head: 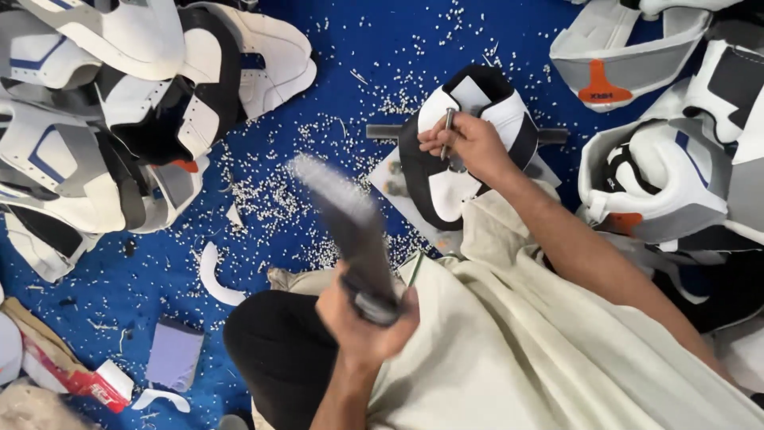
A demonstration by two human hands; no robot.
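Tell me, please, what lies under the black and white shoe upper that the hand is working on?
Under the shoe upper a dark bar sticks out on both sides, and a pale board shows at its left. The upper covers the rest.

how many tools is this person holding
2: a thin metal punch in the right hand, over the black-and-white shoe upper; a blurred dark striking tool raised in the left hand. None seem hidden.

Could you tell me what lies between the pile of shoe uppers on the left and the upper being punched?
In the head view, only blue mat strewn with small white punched bits.
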